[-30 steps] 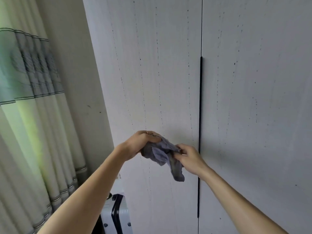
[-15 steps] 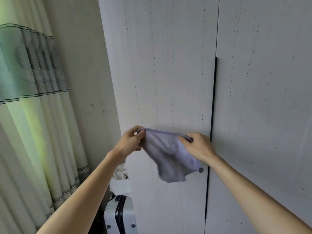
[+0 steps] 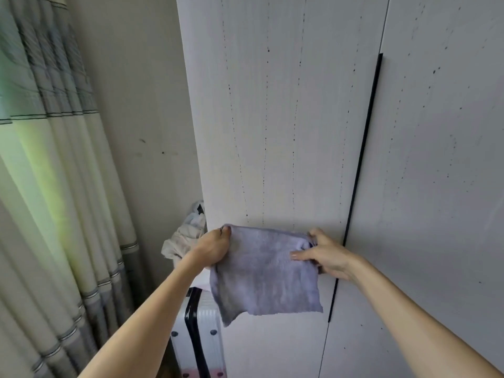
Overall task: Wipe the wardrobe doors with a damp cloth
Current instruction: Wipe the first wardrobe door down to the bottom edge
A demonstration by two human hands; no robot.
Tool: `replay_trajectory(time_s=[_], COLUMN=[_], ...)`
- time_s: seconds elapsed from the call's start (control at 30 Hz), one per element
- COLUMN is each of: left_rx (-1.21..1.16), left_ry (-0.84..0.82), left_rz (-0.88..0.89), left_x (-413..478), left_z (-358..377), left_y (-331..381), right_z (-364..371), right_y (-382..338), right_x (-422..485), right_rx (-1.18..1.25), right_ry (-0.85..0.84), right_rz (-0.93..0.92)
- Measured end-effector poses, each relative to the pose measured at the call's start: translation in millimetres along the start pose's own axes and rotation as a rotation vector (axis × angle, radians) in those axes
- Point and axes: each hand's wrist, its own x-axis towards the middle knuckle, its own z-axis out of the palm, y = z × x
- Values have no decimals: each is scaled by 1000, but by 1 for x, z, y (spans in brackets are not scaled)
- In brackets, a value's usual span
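Note:
A lilac-grey cloth (image 3: 261,271) hangs spread flat in front of the left wardrobe door (image 3: 272,118). My left hand (image 3: 214,248) pinches its top left corner. My right hand (image 3: 324,255) grips the top right corner, thumb across the cloth's face. Both white doors carry vertical lines of small dark specks. The right wardrobe door (image 3: 436,159) begins at a long black handle strip (image 3: 362,170), just right of my right hand. Whether the cloth touches the door I cannot tell.
A white hard-shell suitcase (image 3: 201,336) with black trim stands left of the wardrobe, with bunched pale fabric (image 3: 182,238) above it. A beige wall (image 3: 141,105) and pleated striped curtains (image 3: 54,159) fill the left side.
The cloth went from a crumpled bunch between my hands to a flat sheet stretched by its top corners. My hands moved apart, and the view swung left and downward.

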Motion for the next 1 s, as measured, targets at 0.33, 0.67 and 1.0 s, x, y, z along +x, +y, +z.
replay_trajectory(time_s=[0.33,0.67,1.0], left_rx=[-740,103,354], left_ry=[-437,-412,-136], left_rz=[-224,48,137], left_x=[-12,-14,-11], left_z=[51,74,67], left_y=[-75,-107,-114], right_z=[27,19,20], right_y=[89,124,125], right_x=[-6,-16,-21], right_rx=[199,-454,-714], right_ry=[299,66,328], right_rz=[162,75,-170])
